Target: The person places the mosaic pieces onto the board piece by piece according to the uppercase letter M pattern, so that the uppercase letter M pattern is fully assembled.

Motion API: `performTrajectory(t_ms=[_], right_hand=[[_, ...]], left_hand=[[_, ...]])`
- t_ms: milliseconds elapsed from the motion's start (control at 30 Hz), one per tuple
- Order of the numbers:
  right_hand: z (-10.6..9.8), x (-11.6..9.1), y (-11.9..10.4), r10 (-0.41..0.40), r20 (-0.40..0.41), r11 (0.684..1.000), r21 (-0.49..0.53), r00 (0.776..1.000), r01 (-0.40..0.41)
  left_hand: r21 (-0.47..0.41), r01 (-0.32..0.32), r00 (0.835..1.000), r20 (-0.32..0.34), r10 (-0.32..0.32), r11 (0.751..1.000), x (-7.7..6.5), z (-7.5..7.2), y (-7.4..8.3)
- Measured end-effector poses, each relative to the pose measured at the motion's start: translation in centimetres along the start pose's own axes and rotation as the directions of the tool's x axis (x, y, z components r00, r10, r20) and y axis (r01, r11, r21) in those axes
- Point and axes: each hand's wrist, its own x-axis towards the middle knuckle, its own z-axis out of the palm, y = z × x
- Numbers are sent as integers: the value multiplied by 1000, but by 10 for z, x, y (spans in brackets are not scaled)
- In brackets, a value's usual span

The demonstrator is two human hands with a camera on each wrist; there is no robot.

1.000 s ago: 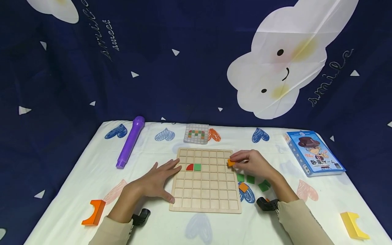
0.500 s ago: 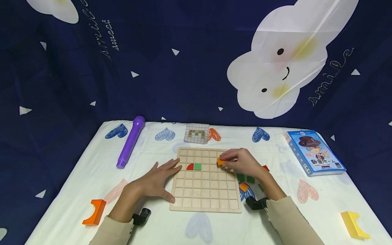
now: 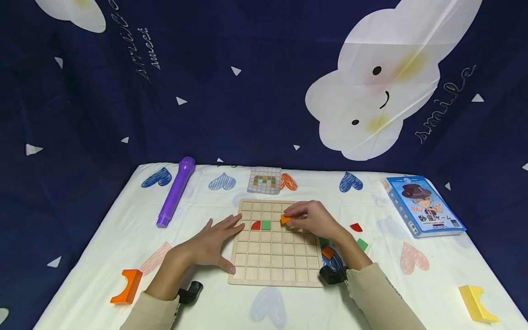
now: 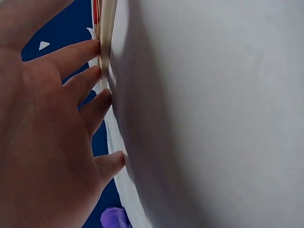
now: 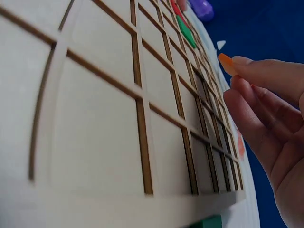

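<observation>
A wooden grid board (image 3: 272,261) lies in the middle of the table. Side by side in its cells sit a red quarter-circle tile (image 3: 256,225) and a green square tile (image 3: 266,225). My right hand (image 3: 311,220) pinches an orange tile (image 3: 285,219) between thumb and fingers, above the board and right of the green tile; the right wrist view shows the orange tile (image 5: 227,63) held clear of the grid. With fingers spread, my left hand (image 3: 208,245) touches the board's left edge; in the left wrist view its fingertips (image 4: 105,97) rest along the rim.
Loose tiles lie right of the board, among them an orange tile (image 3: 328,252), a green tile (image 3: 362,244) and a red tile (image 3: 356,227). A small pattern card (image 3: 264,180) stands behind the board. Around are a purple microphone-shaped stick (image 3: 176,191), a blue box (image 3: 425,206), an orange block (image 3: 127,287) and a yellow block (image 3: 477,303).
My right hand has moved left over the board with the orange tile, from its right edge towards the green tile. The left hand has stayed in place.
</observation>
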Motion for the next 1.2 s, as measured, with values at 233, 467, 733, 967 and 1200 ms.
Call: performTrajectory(t_ms=[233,467,733,967,1200], right_hand=[[10,3,-3,-20,6,1000,-16,1000,20],[19,7,-4,-24,23,999,-29,999,25],[21,7,-5,-45,28,998,-38,999,46],[24,8,-4,-54,17,997,-59,998,55],[27,9,-6,-40,25,996,-83,999,42]], left_hand=[[0,9,1000,6,-9,1000,1,1,-1],[-3,11,1000,3,-11,1000,1,1,-2],[-13,10,1000,5,-10,1000,2,0,0],[-4,5,1000,6,-5,1000,4,0,1],[-3,22,1000,10,-22,1000,2,0,1]])
